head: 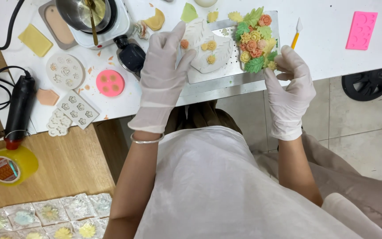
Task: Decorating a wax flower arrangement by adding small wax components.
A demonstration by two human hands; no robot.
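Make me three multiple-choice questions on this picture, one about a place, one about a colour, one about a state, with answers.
1. Where does the round pink mould lie?
A. on the white table
B. on the floor
C. on the metal tray

2. What colour is the flat rectangular mould at far right?
A. green
B. pink
C. black

3. How are the hands dressed?
A. bare
B. in white gloves
C. in black mittens

Answers: 1 A, it sits on the table left of the left hand. 2 B, it is plainly pink. 3 B, both the left hand and the right hand wear thin white gloves by the tray.
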